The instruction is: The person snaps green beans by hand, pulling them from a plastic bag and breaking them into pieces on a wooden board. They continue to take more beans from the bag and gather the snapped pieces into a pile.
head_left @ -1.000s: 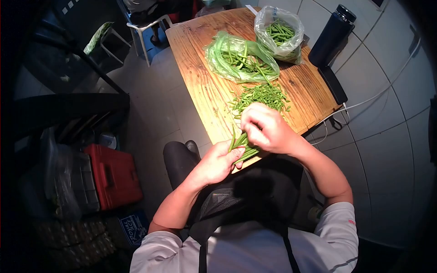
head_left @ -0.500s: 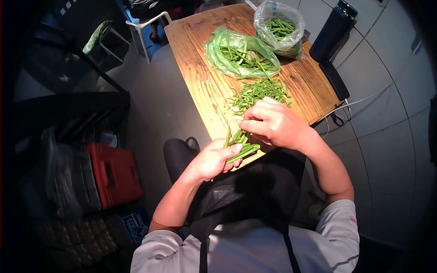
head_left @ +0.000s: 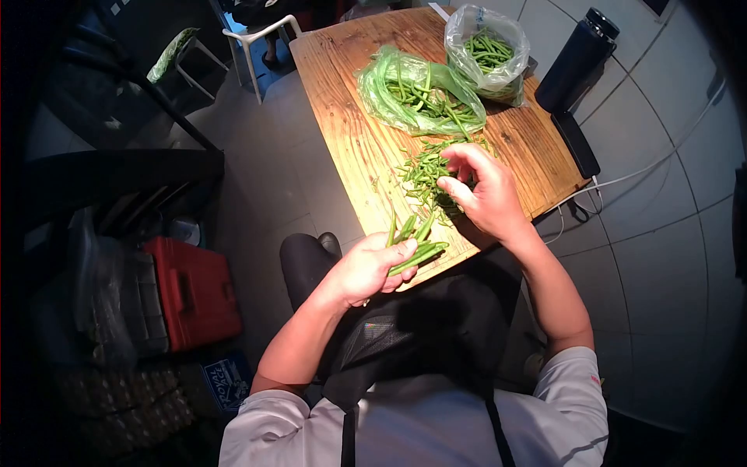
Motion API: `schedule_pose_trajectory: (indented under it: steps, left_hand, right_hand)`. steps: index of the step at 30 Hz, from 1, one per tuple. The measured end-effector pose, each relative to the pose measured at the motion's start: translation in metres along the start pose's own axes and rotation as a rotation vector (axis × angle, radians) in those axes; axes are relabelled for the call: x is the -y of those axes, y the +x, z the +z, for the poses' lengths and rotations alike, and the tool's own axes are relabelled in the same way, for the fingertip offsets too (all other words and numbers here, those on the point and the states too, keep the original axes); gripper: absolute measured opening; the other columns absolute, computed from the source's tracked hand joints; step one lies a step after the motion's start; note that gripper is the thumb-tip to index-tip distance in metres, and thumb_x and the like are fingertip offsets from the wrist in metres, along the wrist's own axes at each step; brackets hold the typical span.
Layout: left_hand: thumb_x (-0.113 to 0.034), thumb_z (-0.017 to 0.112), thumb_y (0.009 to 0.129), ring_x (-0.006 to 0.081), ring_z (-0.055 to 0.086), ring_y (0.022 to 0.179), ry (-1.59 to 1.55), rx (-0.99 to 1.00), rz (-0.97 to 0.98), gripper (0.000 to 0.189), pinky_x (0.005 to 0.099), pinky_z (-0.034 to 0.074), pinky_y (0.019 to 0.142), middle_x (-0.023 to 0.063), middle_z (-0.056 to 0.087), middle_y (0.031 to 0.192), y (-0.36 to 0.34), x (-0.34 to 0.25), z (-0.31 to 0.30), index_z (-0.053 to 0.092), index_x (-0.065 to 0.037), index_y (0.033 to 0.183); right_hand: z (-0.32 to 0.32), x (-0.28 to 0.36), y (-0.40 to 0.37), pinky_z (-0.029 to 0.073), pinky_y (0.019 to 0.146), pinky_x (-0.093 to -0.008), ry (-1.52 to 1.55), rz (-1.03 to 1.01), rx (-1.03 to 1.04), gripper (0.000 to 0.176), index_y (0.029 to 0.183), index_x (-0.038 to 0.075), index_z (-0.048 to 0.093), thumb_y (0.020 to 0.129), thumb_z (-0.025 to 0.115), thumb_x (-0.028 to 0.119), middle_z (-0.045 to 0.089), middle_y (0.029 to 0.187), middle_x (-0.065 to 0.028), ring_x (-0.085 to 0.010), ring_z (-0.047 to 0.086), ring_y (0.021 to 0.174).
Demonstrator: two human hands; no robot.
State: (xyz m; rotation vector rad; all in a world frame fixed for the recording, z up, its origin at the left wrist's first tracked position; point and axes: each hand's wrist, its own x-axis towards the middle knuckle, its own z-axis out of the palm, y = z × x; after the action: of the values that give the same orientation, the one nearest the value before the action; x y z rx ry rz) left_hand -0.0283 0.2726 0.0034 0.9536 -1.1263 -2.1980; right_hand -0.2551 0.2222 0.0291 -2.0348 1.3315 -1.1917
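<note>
At the table's near edge, my left hand (head_left: 364, 271) is closed around a small bunch of green beans (head_left: 424, 255), whose ends stick out past the thumb. Over a heap of short green bean pieces (head_left: 421, 176), my right hand (head_left: 492, 193) hangs with thumb and fingers apart and nothing visible between them. It partly hides the heap. Just behind the pieces lies an open green plastic bag (head_left: 377, 103) with long beans in it. A clear plastic bag (head_left: 510, 87) of beans stands farther back.
The wooden table (head_left: 331, 74) meets a tiled wall on the right. A dark flask (head_left: 574, 66) and a black slab-shaped device (head_left: 576, 146) with a white cable (head_left: 634, 173) line that side. On the left are a red case (head_left: 194, 292) and a pale chair (head_left: 247, 39).
My right hand has moved away from the bunch, up and to the right over the heap, and its fingers have spread. My left hand keeps its hold on the beans.
</note>
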Motion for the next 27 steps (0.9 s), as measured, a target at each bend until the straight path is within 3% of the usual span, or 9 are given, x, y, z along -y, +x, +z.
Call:
schedule_pose_trajectory:
  steps: [5,7,11,14,17,21,23,25,27]
  left_hand:
    - [-0.029,0.053,0.103,0.0079,0.041,0.049,-0.014,-0.051,-0.027,0.031,0.0232,0.034,0.047,0.0015,0.050,0.064,-0.001,-0.005,0.002,0.057,-0.002,0.087]
    - [-0.029,0.053,0.103,0.0081,0.042,0.050,0.088,-0.042,-0.046,0.032,0.0231,0.034,0.047,0.0017,0.051,0.066,0.005,0.001,-0.003,0.058,-0.002,0.088]
    - [-0.028,0.053,0.104,0.0079,0.044,0.054,0.031,-0.040,-0.008,0.030,0.0222,0.036,0.050,0.0014,0.055,0.072,0.012,0.011,0.004,0.059,-0.004,0.088]
    - [-0.027,0.052,0.104,0.0072,0.046,0.057,0.120,-0.021,0.038,0.028,0.0215,0.038,0.053,-0.0003,0.057,0.075,0.012,0.013,0.005,0.060,-0.005,0.089]
    - [-0.028,0.052,0.104,0.0063,0.048,0.060,0.173,0.025,0.105,0.028,0.0213,0.039,0.055,-0.0021,0.057,0.075,0.011,0.016,0.005,0.061,-0.006,0.090]
    - [-0.032,0.051,0.105,0.0060,0.048,0.062,0.186,0.026,0.099,0.031,0.0218,0.040,0.057,-0.0025,0.057,0.074,0.010,0.015,0.005,0.062,-0.006,0.092]
    - [-0.033,0.051,0.105,0.0060,0.047,0.061,0.206,0.019,0.071,0.032,0.0220,0.040,0.057,-0.0024,0.057,0.074,0.009,0.014,0.004,0.062,-0.006,0.093]
    - [-0.034,0.051,0.105,0.0059,0.047,0.061,0.223,0.020,0.064,0.032,0.0219,0.040,0.057,-0.0025,0.057,0.073,0.009,0.013,0.005,0.063,-0.006,0.093]
    - [-0.034,0.052,0.105,0.0057,0.047,0.061,0.229,0.021,0.056,0.032,0.0219,0.040,0.057,-0.0025,0.057,0.073,0.007,0.010,0.005,0.063,-0.007,0.093]
  right_hand:
    - [-0.005,0.010,-0.010,0.051,0.073,-0.0344,-0.009,-0.325,0.039,0.028,0.106,0.006,0.070,0.078,0.073,0.003,0.063,0.094,-0.0072,-0.0239,0.062,0.078]
    - [-0.012,0.027,-0.007,0.047,0.073,-0.0354,-0.206,-0.649,0.164,0.029,0.101,0.009,0.070,0.073,0.076,0.008,0.063,0.094,-0.0051,-0.0235,0.061,0.080]
    - [-0.002,0.034,-0.014,0.044,0.070,-0.0359,-0.406,-0.763,0.245,0.014,0.087,0.009,0.065,0.076,0.066,0.017,0.058,0.086,-0.0034,-0.0213,0.058,0.078]
    - [0.000,0.031,-0.017,0.044,0.069,-0.0358,-0.470,-0.741,0.255,0.011,0.082,0.008,0.063,0.075,0.069,0.015,0.054,0.078,-0.0037,-0.0219,0.057,0.074]
    - [0.013,0.023,-0.023,0.043,0.067,-0.0358,-0.220,-0.556,0.221,0.010,0.078,0.007,0.063,0.073,0.070,0.011,0.055,0.073,-0.0049,-0.0230,0.057,0.070]
    - [0.008,0.028,-0.020,0.051,0.068,-0.0358,0.166,-0.059,0.098,0.008,0.086,0.002,0.069,0.079,0.071,0.006,0.067,0.083,-0.0106,-0.0263,0.064,0.073]
    - [0.001,0.012,-0.006,0.053,0.071,-0.0360,-0.057,-0.184,-0.002,0.015,0.096,0.004,0.071,0.081,0.073,0.005,0.068,0.087,-0.0112,-0.0272,0.065,0.076]
    - [-0.004,-0.001,0.002,0.052,0.077,-0.0359,-0.123,-0.114,0.036,0.023,0.102,0.006,0.071,0.079,0.073,0.003,0.066,0.094,-0.0113,-0.0284,0.065,0.083]
    - [-0.005,-0.008,0.004,0.051,0.082,-0.0369,-0.241,-0.297,0.041,0.034,0.111,0.009,0.070,0.078,0.073,0.000,0.063,0.105,-0.0112,-0.0286,0.063,0.093]
